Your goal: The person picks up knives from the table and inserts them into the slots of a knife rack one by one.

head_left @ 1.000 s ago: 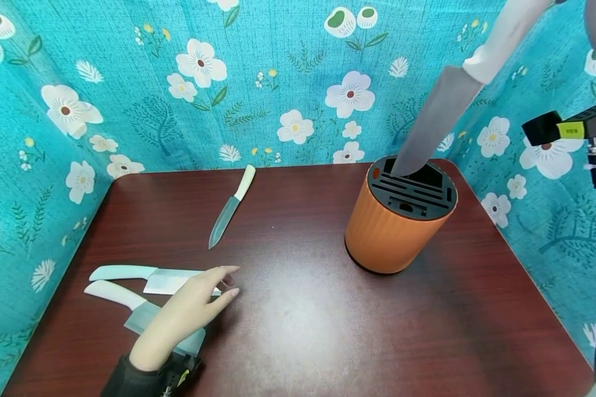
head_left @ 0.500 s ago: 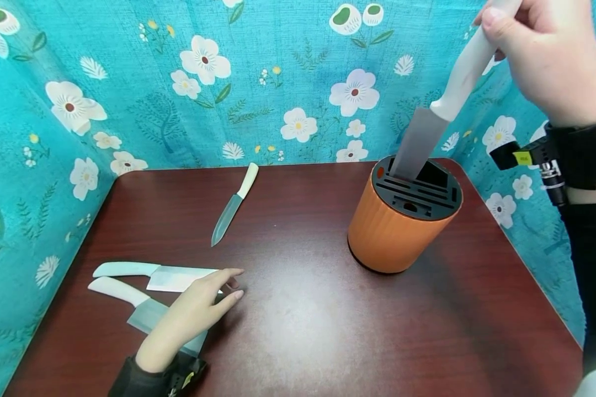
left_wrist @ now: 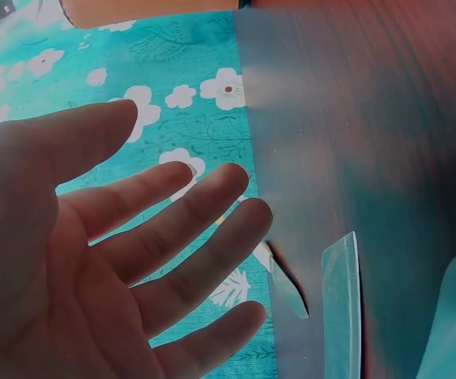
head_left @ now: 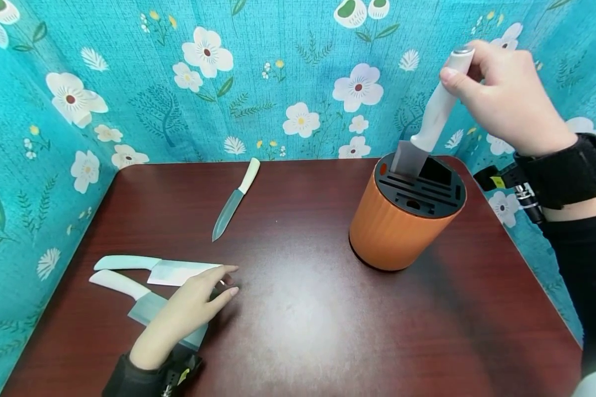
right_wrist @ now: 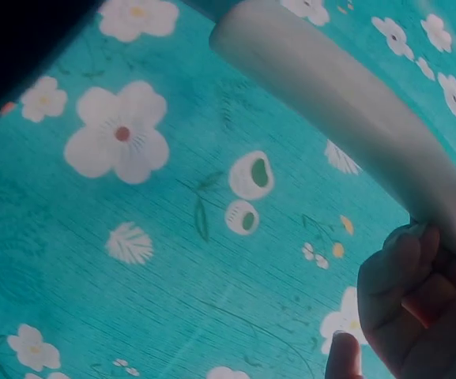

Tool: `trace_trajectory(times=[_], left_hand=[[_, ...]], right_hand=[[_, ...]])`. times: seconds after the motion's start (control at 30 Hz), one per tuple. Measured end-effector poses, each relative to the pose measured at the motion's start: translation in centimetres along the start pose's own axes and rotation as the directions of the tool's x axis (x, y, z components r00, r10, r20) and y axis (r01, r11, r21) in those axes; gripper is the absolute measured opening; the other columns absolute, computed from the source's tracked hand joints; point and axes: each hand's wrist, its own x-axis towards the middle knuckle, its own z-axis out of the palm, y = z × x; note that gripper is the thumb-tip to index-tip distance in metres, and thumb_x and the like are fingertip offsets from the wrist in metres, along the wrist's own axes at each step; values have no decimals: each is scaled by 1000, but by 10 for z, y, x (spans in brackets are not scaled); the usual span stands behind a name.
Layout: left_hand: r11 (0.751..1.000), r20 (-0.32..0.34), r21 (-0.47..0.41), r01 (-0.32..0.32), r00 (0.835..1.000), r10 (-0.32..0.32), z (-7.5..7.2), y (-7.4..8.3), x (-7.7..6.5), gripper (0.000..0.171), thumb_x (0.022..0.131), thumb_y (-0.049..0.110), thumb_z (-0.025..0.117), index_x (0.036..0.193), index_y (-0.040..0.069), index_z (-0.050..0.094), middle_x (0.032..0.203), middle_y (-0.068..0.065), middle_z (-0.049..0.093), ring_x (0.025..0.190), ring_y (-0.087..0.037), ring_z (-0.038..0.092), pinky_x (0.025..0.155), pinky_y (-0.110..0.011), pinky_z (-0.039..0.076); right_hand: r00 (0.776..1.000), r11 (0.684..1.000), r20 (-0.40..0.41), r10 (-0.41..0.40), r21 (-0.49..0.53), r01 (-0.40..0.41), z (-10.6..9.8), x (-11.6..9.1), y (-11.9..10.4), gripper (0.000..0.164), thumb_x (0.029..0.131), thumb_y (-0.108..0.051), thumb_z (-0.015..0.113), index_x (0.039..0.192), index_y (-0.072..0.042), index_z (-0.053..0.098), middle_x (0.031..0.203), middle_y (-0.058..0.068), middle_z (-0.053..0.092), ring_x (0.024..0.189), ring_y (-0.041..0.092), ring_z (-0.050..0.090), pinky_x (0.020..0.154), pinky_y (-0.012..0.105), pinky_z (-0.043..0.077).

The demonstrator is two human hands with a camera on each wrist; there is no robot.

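My right hand point(head_left: 516, 94) pinches the upper end of a chef's knife's white handle point(head_left: 436, 118). The knife points downward at a tilt, most of its blade hidden inside a slot of the orange round knife block point(head_left: 402, 237). In the right wrist view, curled fingers point(right_wrist: 417, 292) meet one end of the pale handle point(right_wrist: 346, 103). My left hand point(head_left: 189, 309) hovers low over two white-handled knives, fingers apart and holding nothing. One is a cleaver point(head_left: 149, 306); beyond it lies a broad-bladed knife point(head_left: 171, 271). The left wrist view shows the left palm point(left_wrist: 93, 260) bare.
A small white-handled knife point(head_left: 233, 204) lies near the back edge of the dark red table point(head_left: 298, 325). Black slotted inserts point(head_left: 422, 187) top the block. A turquoise flowered cloth point(head_left: 278, 71) hangs behind and along the sides.
My right hand has come down and to the left with the chef's knife, whose blade has sunk deeper into the block. The left hand has stayed almost in place.
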Motion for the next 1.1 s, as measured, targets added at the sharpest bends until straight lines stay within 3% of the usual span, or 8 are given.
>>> trace_trajectory(times=[0.23,0.37,0.57,0.7,0.97,1.1], left_hand=[[1000,28,-10,10,1000,-10,2,0,-1,43,100,25,64,138,5,59,117,-7,71,102,-21,69,86,-44,56],[1000,21,-11,-3,1000,3,3,0,-2,43,100,25,64,137,4,59,117,-7,71,102,-20,69,86,-44,56],[1000,38,-10,12,999,-11,5,1,-3,43,100,25,63,138,4,58,122,-9,70,105,-22,69,88,-46,56],[1000,56,-14,23,998,-22,6,1,-3,44,101,25,63,140,4,57,131,-14,67,108,-25,68,89,-47,56],[999,79,-20,39,996,-37,8,0,-3,46,101,26,62,140,4,56,130,-14,67,109,-25,68,89,-46,56],[999,80,-20,47,996,-46,8,0,-3,45,101,26,62,140,4,56,130,-14,67,110,-26,68,89,-47,56]], right_hand=[[993,996,120,-1,-85,12,15,-7,6,32,106,-34,51,102,-3,58,73,8,43,62,15,34,60,32,23],[983,991,183,9,-130,15,21,-9,8,33,106,-35,49,91,-6,53,70,9,45,61,20,36,60,34,24],[966,990,259,-7,-137,44,27,-10,10,33,107,-36,48,89,-8,51,70,6,44,59,20,36,59,34,24],[963,992,270,-1,-118,34,28,-10,10,34,106,-38,49,89,-9,50,71,6,42,58,19,35,58,34,24],[967,991,255,-12,-123,45,31,-9,7,33,102,-40,57,90,-10,53,70,6,46,62,20,40,60,34,28],[983,998,182,-15,-60,26,30,-13,3,32,100,-37,61,115,-8,60,74,3,52,64,14,44,62,30,32]])
